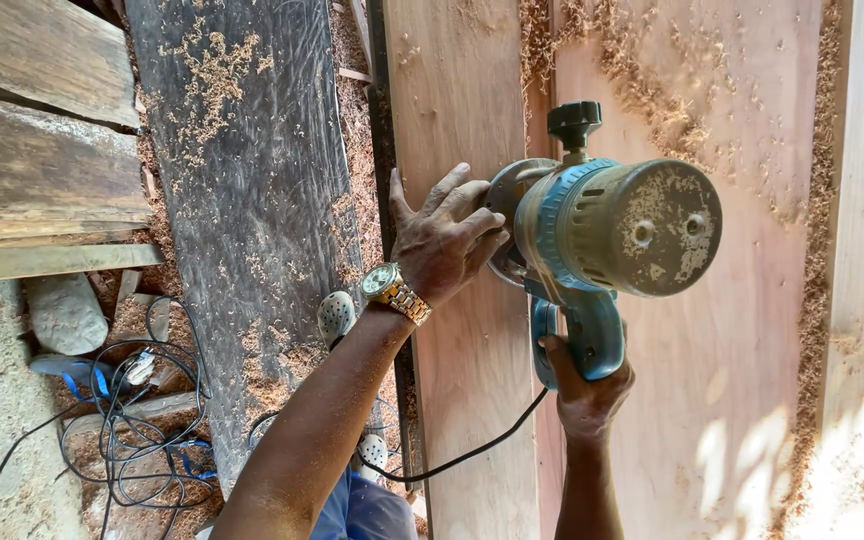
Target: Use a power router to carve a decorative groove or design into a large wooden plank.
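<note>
Teal router (pixel 602 235) gripped by left hand (pixel 444 243), right hand (pixel 584 385).

Pale wooden boards (pixel 472 300) form the surface, strewn with wood shavings (pixel 652 90) thickest toward its far edge; a teal power tool (pixel 602 240) rests on it near the middle.

1. Router (pixel 602 225) standing on the plank (pixel 722 380), held between both grips.
2. Left hand (pixel 444 243) gripping the router's left side; right hand (pixel 586 385) on the handle just below.
3. Cord (pixel 472 452) trailing down-left from the right grip, across a second plank (pixel 462 100).
4. Left of the left grip: a board (pixel 252 200) strewn with sawdust (pixel 214 70).
5. Farther left, on the floor: tangled cables (pixel 137 420).
</note>
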